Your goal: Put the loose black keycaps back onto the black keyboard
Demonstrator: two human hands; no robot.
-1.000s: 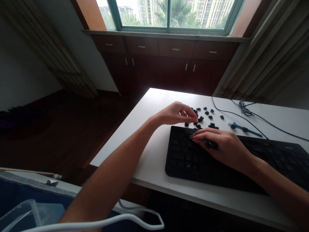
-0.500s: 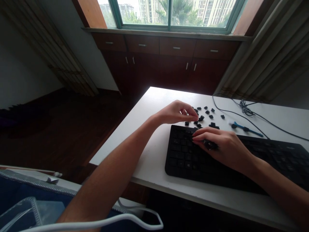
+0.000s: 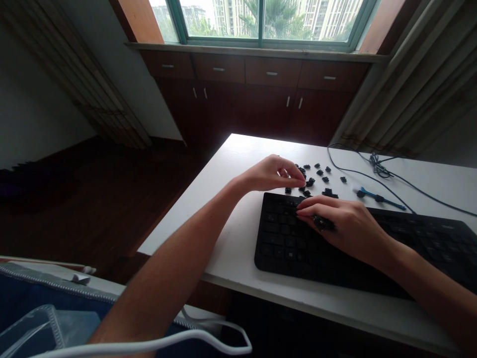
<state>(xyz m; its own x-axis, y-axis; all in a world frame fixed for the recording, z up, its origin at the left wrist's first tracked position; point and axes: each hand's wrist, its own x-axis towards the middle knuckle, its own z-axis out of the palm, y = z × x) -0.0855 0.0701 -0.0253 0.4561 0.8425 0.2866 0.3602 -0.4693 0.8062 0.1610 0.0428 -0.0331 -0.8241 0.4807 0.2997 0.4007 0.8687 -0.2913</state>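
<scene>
A black keyboard (image 3: 274, 238) lies along the front of the white table. Over its left part, my right hand (image 3: 346, 219) has thumb and fingers drawn together, tips down at the keys; what they grip is too dark to make out. A dark jagged patch (image 3: 323, 223) shows under that palm. Behind the keyboard, my left hand (image 3: 278, 173) is closed in a pinch just above the table. Its fingertips are right beside a loose black keycap (image 3: 310, 182), and anything between them is hidden. Several more loose keycaps (image 3: 319, 172) lie scattered around there.
A blue brush (image 3: 383, 199) lies behind the keyboard on the white table (image 3: 231, 233). Farther back runs a black cable (image 3: 380, 166), partly bundled. At lower left are a white tube-like loop (image 3: 208, 339) and a clear plastic bag (image 3: 33, 323).
Both hands hold nearly the same positions and closed shapes. The view has shifted very slightly; no keycap has visibly moved.
</scene>
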